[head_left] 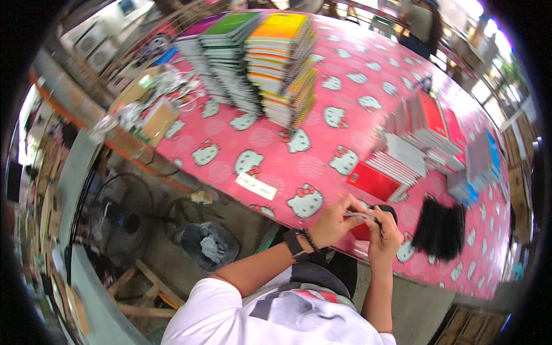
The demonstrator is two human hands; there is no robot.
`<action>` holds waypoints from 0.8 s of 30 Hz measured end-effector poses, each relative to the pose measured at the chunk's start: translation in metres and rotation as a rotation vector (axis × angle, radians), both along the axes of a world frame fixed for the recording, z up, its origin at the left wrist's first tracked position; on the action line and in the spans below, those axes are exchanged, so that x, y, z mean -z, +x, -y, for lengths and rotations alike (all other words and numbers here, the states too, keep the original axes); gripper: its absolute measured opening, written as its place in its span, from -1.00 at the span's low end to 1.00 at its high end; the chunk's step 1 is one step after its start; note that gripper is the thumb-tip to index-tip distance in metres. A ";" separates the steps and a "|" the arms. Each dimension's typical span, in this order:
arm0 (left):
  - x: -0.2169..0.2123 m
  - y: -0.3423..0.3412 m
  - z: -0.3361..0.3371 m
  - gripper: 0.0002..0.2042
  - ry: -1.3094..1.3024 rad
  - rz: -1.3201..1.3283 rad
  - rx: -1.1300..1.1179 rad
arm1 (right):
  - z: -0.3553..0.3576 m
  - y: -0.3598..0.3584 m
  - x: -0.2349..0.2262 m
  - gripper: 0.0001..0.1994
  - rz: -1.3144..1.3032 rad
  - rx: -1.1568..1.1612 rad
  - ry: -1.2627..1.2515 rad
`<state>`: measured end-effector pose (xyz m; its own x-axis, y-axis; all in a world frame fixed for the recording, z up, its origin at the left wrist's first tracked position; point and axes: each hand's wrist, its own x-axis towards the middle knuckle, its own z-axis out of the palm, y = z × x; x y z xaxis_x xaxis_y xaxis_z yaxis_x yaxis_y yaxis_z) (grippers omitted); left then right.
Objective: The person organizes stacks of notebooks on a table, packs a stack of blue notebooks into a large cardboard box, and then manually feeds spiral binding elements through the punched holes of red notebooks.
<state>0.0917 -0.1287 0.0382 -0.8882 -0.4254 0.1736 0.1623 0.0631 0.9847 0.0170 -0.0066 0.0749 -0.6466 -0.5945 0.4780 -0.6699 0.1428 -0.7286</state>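
At the table's near edge, my left hand [333, 223] and my right hand [384, 237] pinch a thin red-covered notebook [361, 232] between them. The notebook is tilted so its pale edge faces up; my fingers hide much of it. Just beyond my hands lies a stack of red notebooks [375, 180], fanned out with white page edges showing. To the right of my right hand is a bundle of thin black strands or coils [440, 229]; their exact kind is too blurred to tell. A small black object [387, 213] sits partly hidden behind my right hand.
Tall stacks of yellow [282, 29], green [233, 24] and purple [198, 27] spiral notebooks stand far left. More red notebooks [434, 115] and blue ones [484, 156] lie right. A paper slip [256, 187] rests on the pink tablecloth [224, 172]. A bin [210, 247] stands below left.
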 end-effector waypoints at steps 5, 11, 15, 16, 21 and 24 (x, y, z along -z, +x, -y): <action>0.010 0.018 0.012 -0.75 -0.046 -0.053 -0.091 | 0.020 0.013 -0.003 -0.81 -0.064 -0.119 0.093; 0.005 0.030 0.020 -0.71 -0.023 -0.065 -0.120 | 0.024 0.008 -0.008 -0.75 -0.003 -0.274 0.185; 0.001 0.037 0.030 -0.86 -0.278 -0.082 -0.123 | 0.020 -0.001 -0.013 -0.76 0.224 -0.230 0.201; -0.002 0.037 0.031 -0.87 -0.268 -0.109 -0.094 | 0.019 -0.004 -0.012 -0.76 0.201 -0.260 0.170; 0.001 0.035 0.038 -0.92 -0.270 -0.235 0.020 | 0.014 -0.005 -0.009 -0.75 0.129 -0.313 0.113; 0.000 0.040 0.044 -0.92 -0.330 -0.313 -0.002 | 0.019 0.006 -0.008 -0.77 0.004 -0.307 0.071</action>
